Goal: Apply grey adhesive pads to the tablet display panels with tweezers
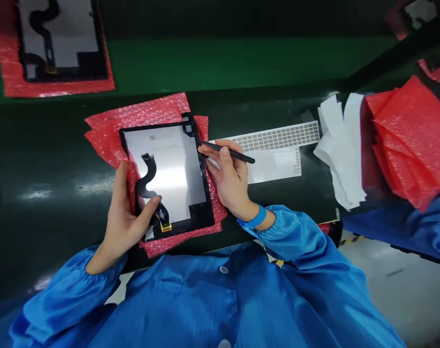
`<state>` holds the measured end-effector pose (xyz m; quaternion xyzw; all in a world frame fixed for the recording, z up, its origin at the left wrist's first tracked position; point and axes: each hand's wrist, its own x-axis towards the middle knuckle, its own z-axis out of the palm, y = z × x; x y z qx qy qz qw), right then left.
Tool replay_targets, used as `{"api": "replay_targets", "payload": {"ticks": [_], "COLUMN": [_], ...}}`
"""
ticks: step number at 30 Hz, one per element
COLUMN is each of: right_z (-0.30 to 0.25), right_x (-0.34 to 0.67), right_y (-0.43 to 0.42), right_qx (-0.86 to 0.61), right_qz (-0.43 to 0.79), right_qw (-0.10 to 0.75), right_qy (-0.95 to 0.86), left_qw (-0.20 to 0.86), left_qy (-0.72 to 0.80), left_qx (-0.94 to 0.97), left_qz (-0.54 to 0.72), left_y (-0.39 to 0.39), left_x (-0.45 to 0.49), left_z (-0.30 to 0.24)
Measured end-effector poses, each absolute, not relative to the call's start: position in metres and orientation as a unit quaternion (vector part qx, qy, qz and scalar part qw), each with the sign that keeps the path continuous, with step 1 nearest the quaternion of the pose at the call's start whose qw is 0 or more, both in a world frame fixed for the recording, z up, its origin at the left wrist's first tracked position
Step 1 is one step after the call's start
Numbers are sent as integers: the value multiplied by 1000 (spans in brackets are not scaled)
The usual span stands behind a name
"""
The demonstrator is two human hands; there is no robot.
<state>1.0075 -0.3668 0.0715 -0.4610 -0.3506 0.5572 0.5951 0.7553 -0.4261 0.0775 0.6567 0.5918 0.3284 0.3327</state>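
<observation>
Your coat (194, 295) closest. Panel (172, 169) in front of you on wrap (150, 107), probably cushioning. Left hand (123, 223) spread at left edge, thumb over cable (152, 168), likely steadying. Right hand (231, 181) pinches tool (243, 157) pen-style, probably for control.

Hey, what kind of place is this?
Probably an electronics assembly workplace: a display panel with a ribbon cable lies on red bubble wrap, a similar panel lies farther back, and a blue work smock shows below.
</observation>
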Motion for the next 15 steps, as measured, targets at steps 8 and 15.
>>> {"api": "replay_targets", "payload": {"ticks": [8, 15], "right_z": [95, 110], "right_x": [1048, 1121], "right_y": [-358, -314], "right_qx": [-490, -511], "right_qz": [525, 487], "right_qw": [569, 496], "right_qy": [-401, -505], "left_qw": [255, 125], "left_qy": [599, 397], "left_qx": [699, 880], "left_qz": [296, 229], "left_y": [-411, -379], "left_x": [755, 819], "left_z": [102, 153]}}
